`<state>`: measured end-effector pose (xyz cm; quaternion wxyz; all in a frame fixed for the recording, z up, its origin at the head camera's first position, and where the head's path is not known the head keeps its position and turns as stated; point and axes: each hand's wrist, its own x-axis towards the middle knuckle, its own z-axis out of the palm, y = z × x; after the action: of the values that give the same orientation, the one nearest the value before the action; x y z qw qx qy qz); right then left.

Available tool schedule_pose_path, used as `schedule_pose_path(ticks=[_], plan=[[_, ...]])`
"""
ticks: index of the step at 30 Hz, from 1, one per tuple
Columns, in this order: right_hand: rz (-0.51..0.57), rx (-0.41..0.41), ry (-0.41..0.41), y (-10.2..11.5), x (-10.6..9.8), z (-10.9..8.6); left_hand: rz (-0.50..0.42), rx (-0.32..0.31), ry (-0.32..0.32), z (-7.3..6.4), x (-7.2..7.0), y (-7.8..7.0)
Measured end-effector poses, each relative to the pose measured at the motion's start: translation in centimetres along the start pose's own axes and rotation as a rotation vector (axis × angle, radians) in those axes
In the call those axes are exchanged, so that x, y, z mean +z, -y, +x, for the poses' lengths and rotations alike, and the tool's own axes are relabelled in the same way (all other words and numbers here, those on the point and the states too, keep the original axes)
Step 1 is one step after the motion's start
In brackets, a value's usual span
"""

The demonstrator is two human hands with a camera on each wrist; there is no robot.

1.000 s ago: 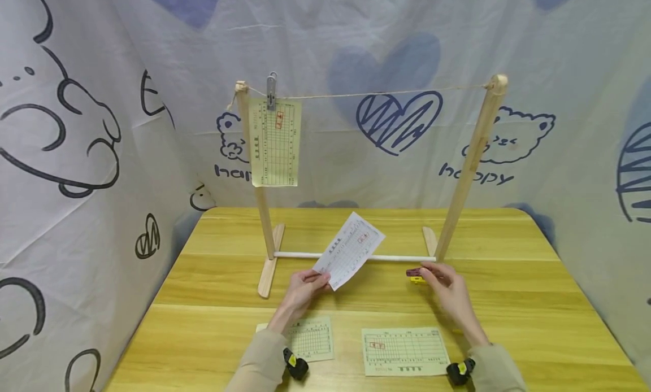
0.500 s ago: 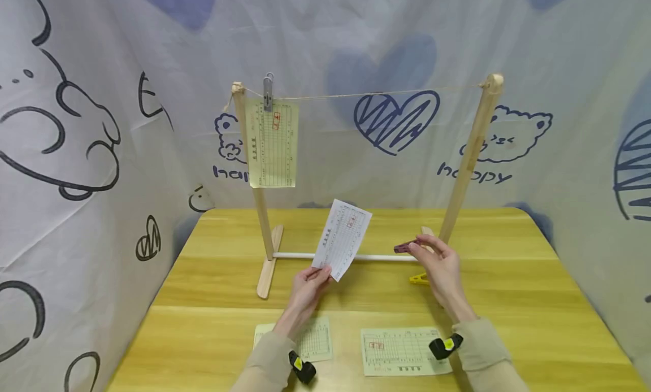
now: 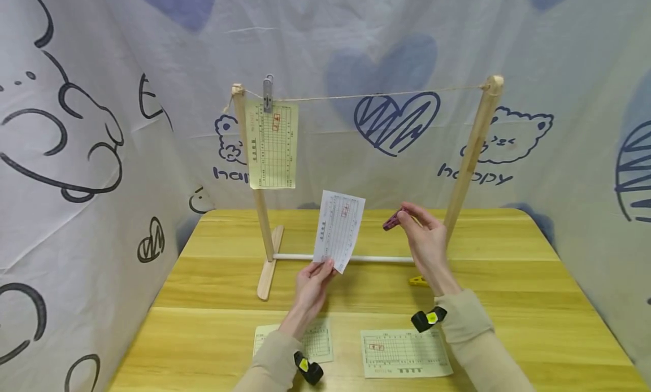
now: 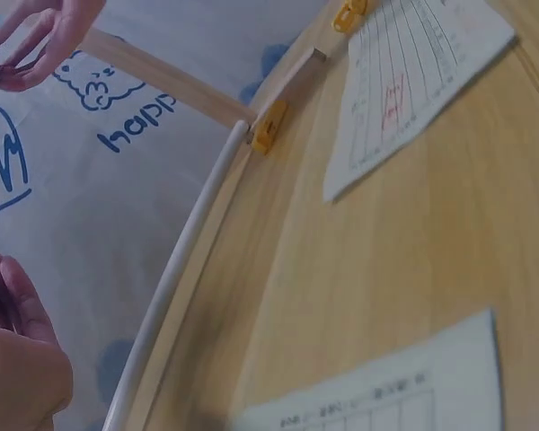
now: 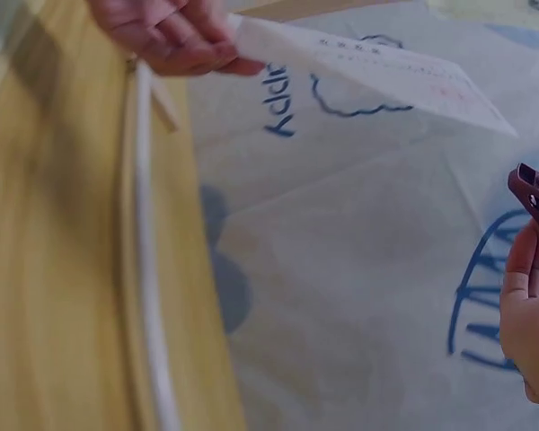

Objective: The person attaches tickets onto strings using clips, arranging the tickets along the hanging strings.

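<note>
In the head view my left hand (image 3: pixel 311 293) pinches the lower edge of a white printed slip (image 3: pixel 339 228), which stands up above the table. My right hand (image 3: pixel 426 242) pinches a dark purplish-red clothespin (image 3: pixel 393 220) to the right of the slip, apart from it. Behind them a string (image 3: pixel 351 97) runs between two wooden posts. A grey clip (image 3: pixel 268 95) holds a yellow-green slip (image 3: pixel 273 149) on its left end. The right wrist view shows the clothespin (image 5: pixel 534 197) at the fingertips, and the white slip (image 5: pixel 377 67) in the other hand.
Two pale green slips lie near the table's front, a left one (image 3: pixel 317 344) partly behind my left arm and a right one (image 3: pixel 402 352). A yellow clothespin (image 3: pixel 418 281) lies by the right post (image 3: pixel 470 155). A white rod (image 3: pixel 376 258) joins the stand's feet.
My right hand has lifted the dark clothespin off the table, up and leftward, leaving the yellow one behind. My left hand has raised the white slip and turned it more upright.
</note>
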<state>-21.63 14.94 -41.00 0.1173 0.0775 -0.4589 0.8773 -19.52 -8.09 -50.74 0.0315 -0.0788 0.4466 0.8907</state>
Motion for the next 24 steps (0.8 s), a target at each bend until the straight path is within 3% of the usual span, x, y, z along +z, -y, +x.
schedule_pose_path(ticks=[4,11,14,21,24], plan=[[-0.016,-0.007,0.022,0.8,1.7,0.9,-0.023,0.022,0.002,-0.1,0.7,-0.3],[-0.245,-0.062,0.071,2.2,4.6,2.2,-0.03,0.053,-0.012,0.2,1.9,-1.1],[-0.294,-0.096,0.071,2.5,5.8,2.8,-0.034,0.064,-0.01,0.3,2.4,-1.6],[-0.235,-0.173,0.144,3.0,8.3,4.0,-0.075,0.113,-0.001,0.7,3.4,-2.4],[-0.257,-0.205,0.172,3.4,9.2,4.3,-0.095,0.13,0.003,0.9,3.7,-2.8]])
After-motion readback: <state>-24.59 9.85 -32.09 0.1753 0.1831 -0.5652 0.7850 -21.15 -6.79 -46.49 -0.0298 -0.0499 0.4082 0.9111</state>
